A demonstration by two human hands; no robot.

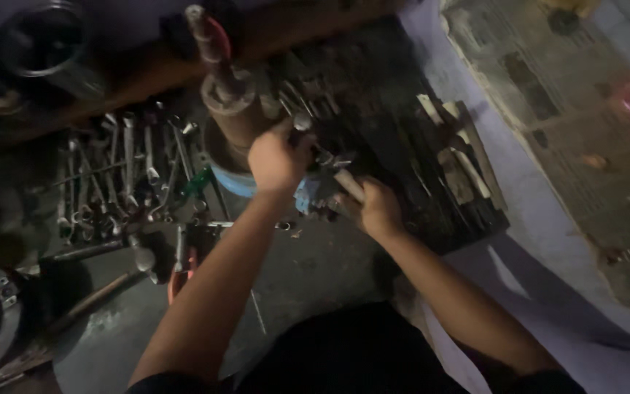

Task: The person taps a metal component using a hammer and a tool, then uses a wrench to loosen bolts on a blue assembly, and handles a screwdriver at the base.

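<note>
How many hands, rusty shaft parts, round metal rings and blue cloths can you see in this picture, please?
Hands: 2, the left hand and the right hand, both closed on a small metal part
Rusty shaft part: 1
Round metal ring: 1
Blue cloth: 1
Total: 5. The spanners are too dim to count.
</note>
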